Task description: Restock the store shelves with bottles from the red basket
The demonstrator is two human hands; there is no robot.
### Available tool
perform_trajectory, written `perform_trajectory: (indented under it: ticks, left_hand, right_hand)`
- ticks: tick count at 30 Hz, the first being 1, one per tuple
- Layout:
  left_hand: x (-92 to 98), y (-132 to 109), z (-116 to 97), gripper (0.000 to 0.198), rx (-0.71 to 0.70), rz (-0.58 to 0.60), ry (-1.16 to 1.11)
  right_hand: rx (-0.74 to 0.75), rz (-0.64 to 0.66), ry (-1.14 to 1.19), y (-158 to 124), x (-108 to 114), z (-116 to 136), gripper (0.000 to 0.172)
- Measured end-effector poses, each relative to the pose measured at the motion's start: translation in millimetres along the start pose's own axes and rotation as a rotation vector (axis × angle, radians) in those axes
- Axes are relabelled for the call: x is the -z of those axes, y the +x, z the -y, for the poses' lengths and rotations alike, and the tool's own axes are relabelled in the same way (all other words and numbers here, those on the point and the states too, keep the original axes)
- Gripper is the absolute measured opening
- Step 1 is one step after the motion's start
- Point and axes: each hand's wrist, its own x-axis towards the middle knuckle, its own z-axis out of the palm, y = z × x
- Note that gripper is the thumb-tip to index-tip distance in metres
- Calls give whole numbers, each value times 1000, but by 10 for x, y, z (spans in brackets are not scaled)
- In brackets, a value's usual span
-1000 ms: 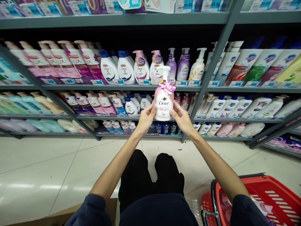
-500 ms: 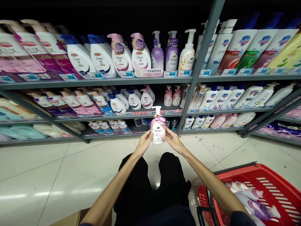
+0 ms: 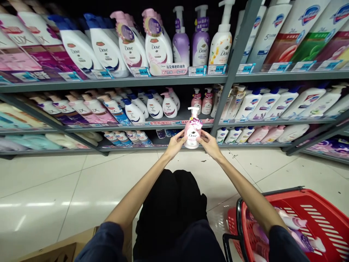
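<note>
A pink pump bottle point(image 3: 192, 136) with a white pump top and a bright pink neck tag is upright between my hands, its label facing me. My left hand point(image 3: 176, 144) grips its left side, and my right hand point(image 3: 210, 144) grips its right side. Fingers behind the bottle are hidden. Just beyond, on the middle shelf, two similar pink pump bottles point(image 3: 207, 101) stand side by side. The bottle I hold is in front of the shelf edge and overlaps it in view.
Shelves point(image 3: 114, 87) of body wash bottles run across the front, with a grey upright post point(image 3: 231, 69). A red shopping basket point(image 3: 321, 207) holding several bottles stands at my right. At lower left is a cardboard box point(image 3: 60, 247). Pale tiled floor point(image 3: 109, 182) lies below.
Both hands have carried the pump bottle slightly up and to the right in view, closer to the middle shelf. The upper shelf looks nearer, and my knees have come together.
</note>
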Motion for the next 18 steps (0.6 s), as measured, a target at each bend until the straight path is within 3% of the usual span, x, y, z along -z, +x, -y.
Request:
perform_trajectory:
  ticks: [6,11,15,18]
  left_hand:
    - [113,435,-121,98,-111,-9,107]
    - [174,891,-120,101,-87,0,133]
    - [146,1048,-114,104,-57,21,244]
    - [59,1226,-168,90,-159,-5,295]
  right_hand:
    - [100,-50,32,478,-73,-26,78]
    - [81,-81,44,911,-95,-50,81]
    - [60,-132,21,1091,-187,-155,65]
    - [35,-196,-43,1336,-152,-303,61]
